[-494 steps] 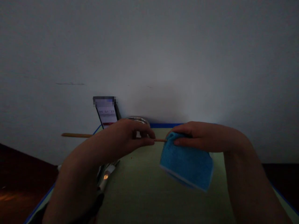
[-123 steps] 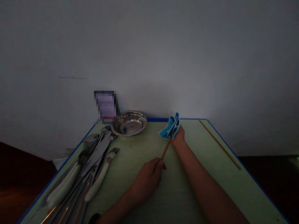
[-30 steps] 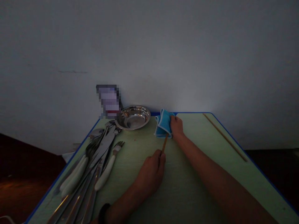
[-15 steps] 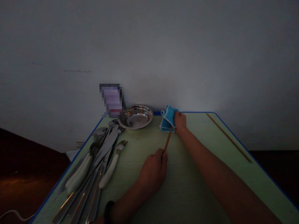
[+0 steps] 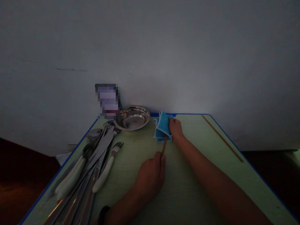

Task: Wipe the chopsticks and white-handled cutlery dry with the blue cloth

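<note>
1. Right of the bowl [image 5: 132, 117], just beside it, the right hand [image 5: 176, 129] has its grip clamped on a folded blue cloth [image 5: 161, 127]. The cloth wraps the far end of a thin wooden stick [image 5: 164, 146].
2. Nearer than the bowl, the left hand [image 5: 151, 175] has its grip pinched shut on the stick's near end. The stick runs from that pinch up into the cloth, low over the tabletop [image 5: 192, 187]; whether it touches the tabletop I cannot tell.
3. Judging by this hold, the step in hand is wiping the stick, with the cloth squeezed round one end and the other end anchored.
4. A further stroke would call for a firm left pinch, so the stick does not slide with the cloth. The right squeeze should be light enough for the cloth to travel along the wood.
5. Left of the bowl and nearer lies a heap of cutlery [image 5: 93, 162]. Far right of the bowl, another stick [image 5: 221, 137] lies along the tabletop's edge, well apart from both hands.
</note>
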`<control>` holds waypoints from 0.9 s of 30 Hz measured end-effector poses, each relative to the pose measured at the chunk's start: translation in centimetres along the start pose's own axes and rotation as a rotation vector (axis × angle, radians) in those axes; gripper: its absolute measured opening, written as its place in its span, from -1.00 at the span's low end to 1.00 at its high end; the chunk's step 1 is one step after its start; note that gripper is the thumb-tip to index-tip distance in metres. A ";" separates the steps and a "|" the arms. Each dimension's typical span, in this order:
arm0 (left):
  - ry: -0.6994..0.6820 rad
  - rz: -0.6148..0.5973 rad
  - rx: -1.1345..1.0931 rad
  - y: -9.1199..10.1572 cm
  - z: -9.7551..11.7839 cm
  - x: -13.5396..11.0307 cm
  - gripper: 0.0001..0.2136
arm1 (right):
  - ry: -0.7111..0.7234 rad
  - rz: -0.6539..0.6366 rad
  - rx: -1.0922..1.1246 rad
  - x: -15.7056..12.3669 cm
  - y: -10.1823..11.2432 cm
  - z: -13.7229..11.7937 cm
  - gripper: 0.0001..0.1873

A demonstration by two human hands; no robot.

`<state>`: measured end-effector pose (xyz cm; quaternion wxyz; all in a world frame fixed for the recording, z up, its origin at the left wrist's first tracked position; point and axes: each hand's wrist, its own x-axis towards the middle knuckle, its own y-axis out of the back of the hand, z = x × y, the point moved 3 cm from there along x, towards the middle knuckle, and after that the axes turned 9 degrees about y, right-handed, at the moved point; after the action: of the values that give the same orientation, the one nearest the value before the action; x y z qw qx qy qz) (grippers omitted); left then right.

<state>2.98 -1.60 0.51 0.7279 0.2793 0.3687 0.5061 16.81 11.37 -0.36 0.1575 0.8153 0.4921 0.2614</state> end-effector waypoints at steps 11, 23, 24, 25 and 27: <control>-0.020 0.009 -0.062 0.2 -0.1 0.2 -0.73 | -0.079 0.089 0.007 3.0 -0.4 1.0 -0.68; -0.045 0.067 -0.206 0.7 -0.2 1.1 -0.71 | 0.033 -0.029 0.045 -5.5 0.7 -1.7 -0.68; -0.044 0.074 -0.201 0.7 -0.3 1.1 -0.72 | 0.039 -0.037 0.055 -6.0 0.8 -1.8 -0.68; -0.044 0.079 -0.194 0.7 -0.3 1.1 -0.72 | 0.045 -0.045 0.065 -6.4 0.9 -1.8 -0.68; -0.053 0.083 -0.180 0.6 -0.3 1.0 -0.72 | 0.053 -0.054 0.081 -6.5 0.9 -1.8 -0.68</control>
<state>2.61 -0.45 0.60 0.7380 0.2410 0.2903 0.5594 13.92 5.21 -0.23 0.1184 0.8002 0.5281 0.2585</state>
